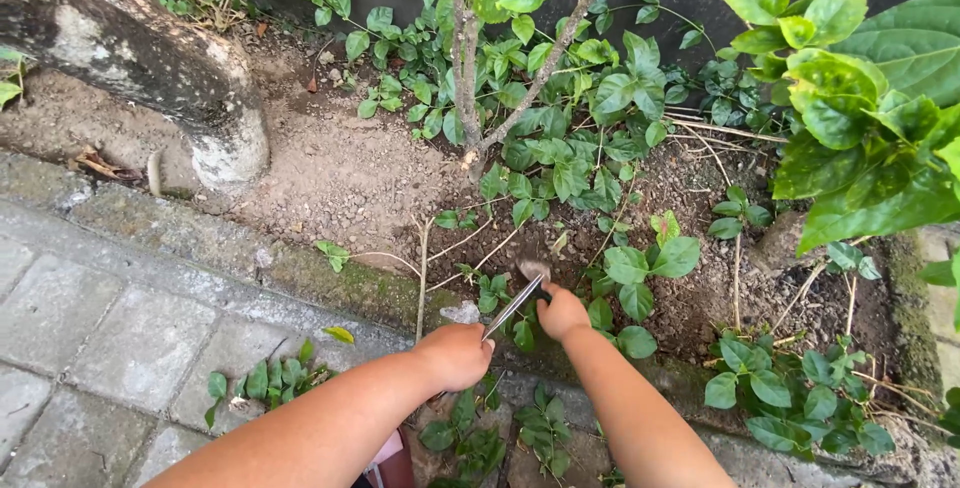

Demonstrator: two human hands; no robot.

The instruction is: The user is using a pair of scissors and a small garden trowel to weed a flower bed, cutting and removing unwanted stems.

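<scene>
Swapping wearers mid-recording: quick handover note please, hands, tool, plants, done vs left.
Left hand: closed around the handle of a metal blade, which points up-right into the bed.
Right hand: down among small leafy plants at the blade tip; whether it grips anything cannot be seen.
Things: soil bed behind a stone kerb; loose leafy cuttings lie on the paving.
Done: some greenery already pulled or cut onto the paving.
Left: many low plants remain in the bed around the thin trunk.
</scene>
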